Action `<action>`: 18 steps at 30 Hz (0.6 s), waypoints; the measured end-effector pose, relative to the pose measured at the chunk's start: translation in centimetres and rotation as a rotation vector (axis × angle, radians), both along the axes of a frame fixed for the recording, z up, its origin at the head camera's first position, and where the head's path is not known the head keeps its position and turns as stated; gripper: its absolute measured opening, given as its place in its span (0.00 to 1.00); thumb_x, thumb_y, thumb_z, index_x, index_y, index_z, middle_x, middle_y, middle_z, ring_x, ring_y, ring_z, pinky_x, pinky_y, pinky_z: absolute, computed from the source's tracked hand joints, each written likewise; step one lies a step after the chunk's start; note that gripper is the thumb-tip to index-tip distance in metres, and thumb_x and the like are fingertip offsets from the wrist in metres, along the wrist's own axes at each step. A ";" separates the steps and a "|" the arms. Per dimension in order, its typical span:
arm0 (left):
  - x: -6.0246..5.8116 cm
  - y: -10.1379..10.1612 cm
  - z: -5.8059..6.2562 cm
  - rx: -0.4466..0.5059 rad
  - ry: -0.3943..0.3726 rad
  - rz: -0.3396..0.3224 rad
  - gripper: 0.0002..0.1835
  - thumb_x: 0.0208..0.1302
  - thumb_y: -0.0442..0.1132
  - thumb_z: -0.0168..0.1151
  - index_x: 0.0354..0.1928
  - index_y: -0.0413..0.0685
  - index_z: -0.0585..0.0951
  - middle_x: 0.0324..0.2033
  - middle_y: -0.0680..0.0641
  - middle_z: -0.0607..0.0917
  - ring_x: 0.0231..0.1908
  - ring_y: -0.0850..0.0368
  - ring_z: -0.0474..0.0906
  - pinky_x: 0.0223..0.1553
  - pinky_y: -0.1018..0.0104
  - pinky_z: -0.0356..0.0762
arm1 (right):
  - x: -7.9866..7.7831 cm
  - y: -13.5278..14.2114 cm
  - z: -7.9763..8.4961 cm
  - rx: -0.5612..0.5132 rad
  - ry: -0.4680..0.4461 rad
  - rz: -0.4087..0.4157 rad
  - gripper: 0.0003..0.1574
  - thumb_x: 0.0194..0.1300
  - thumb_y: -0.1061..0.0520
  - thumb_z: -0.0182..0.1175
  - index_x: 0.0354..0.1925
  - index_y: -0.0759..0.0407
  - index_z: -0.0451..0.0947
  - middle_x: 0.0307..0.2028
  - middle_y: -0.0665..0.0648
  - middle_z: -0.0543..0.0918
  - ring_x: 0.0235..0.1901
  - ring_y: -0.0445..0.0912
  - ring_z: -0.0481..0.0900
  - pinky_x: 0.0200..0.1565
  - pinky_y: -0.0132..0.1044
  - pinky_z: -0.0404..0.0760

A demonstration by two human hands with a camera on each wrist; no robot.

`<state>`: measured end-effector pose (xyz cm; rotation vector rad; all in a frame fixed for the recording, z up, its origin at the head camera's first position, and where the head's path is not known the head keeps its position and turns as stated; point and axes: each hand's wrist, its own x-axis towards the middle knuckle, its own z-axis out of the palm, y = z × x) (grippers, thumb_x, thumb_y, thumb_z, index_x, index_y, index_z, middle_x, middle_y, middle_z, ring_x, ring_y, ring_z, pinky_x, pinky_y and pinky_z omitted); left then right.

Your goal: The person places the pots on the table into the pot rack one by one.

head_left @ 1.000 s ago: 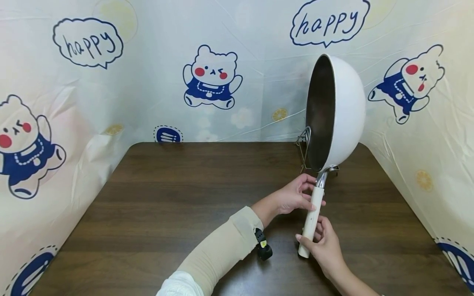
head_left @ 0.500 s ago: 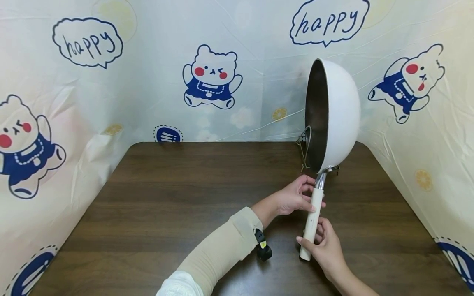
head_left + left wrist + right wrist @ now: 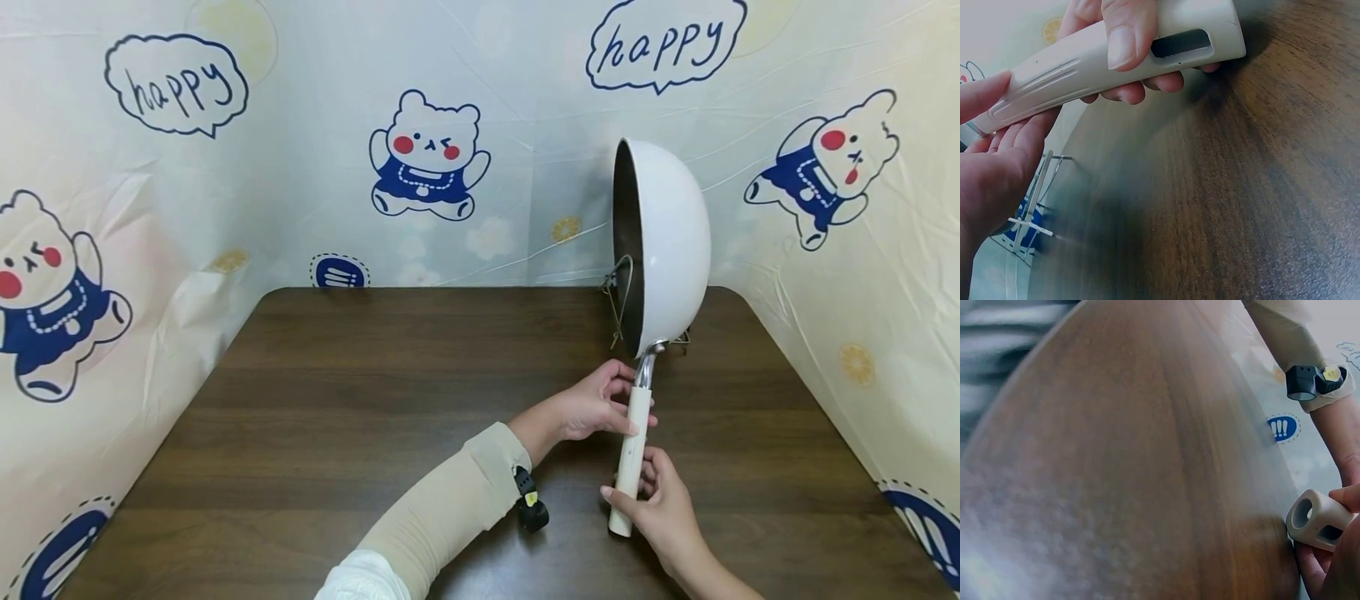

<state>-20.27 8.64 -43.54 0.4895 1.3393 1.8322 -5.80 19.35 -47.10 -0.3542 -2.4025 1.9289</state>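
A deep wok (image 3: pixel 675 242), white outside and dark inside, stands on edge in the head view, its opening facing left. My left hand (image 3: pixel 592 404) holds the upper part of its pale handle (image 3: pixel 632 467), close to the metal neck. Lower down, my right hand (image 3: pixel 663 508) grips the handle near its end, thumb on the near side. The left wrist view shows both hands around the handle (image 3: pixel 1085 62), which has a slot near its tip. The handle's hollow end (image 3: pixel 1316 519) appears at the right of the right wrist view.
Behind the wok is a wire rack (image 3: pixel 620 300), partly hidden by the bowl; in the left wrist view the rack (image 3: pixel 1035 200) rises from the tabletop. A brown wood-grain table (image 3: pixel 375 392) spreads beneath the hands. Printed cloth (image 3: pixel 300 167) hangs around it.
The wok's bowl has swung left and sunk a little, and its dark opening looks narrower. Both hands have moved slightly toward the near side with the handle, keeping their hold.
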 end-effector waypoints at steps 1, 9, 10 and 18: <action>0.0 0.0 0.0 -0.001 -0.002 0.000 0.36 0.49 0.07 0.55 0.55 0.47 0.63 0.45 0.44 0.78 0.51 0.38 0.80 0.44 0.53 0.81 | 0.0 0.0 0.0 0.000 -0.003 -0.001 0.39 0.50 0.70 0.72 0.57 0.67 0.63 0.48 0.66 0.80 0.41 0.46 0.79 0.39 0.33 0.78; 0.3 -0.1 0.0 -0.011 -0.022 -0.006 0.36 0.49 0.07 0.55 0.54 0.47 0.63 0.46 0.43 0.78 0.51 0.38 0.80 0.44 0.54 0.81 | 0.2 0.1 0.1 -0.001 -0.033 0.004 0.39 0.51 0.69 0.72 0.57 0.66 0.63 0.47 0.64 0.81 0.40 0.44 0.79 0.39 0.33 0.78; 0.3 -0.1 0.0 -0.011 -0.023 -0.007 0.35 0.50 0.07 0.55 0.54 0.47 0.63 0.46 0.42 0.78 0.51 0.38 0.80 0.44 0.54 0.81 | 0.2 0.1 0.1 -0.001 -0.037 0.005 0.39 0.51 0.69 0.72 0.58 0.66 0.63 0.47 0.64 0.81 0.41 0.44 0.79 0.39 0.33 0.78; 0.7 -0.1 0.1 -0.001 -0.034 -0.021 0.36 0.48 0.07 0.55 0.53 0.49 0.63 0.47 0.41 0.78 0.50 0.38 0.80 0.42 0.55 0.82 | 0.8 0.3 0.6 0.020 -0.078 0.021 0.39 0.50 0.68 0.74 0.55 0.65 0.64 0.44 0.62 0.82 0.39 0.44 0.79 0.38 0.34 0.78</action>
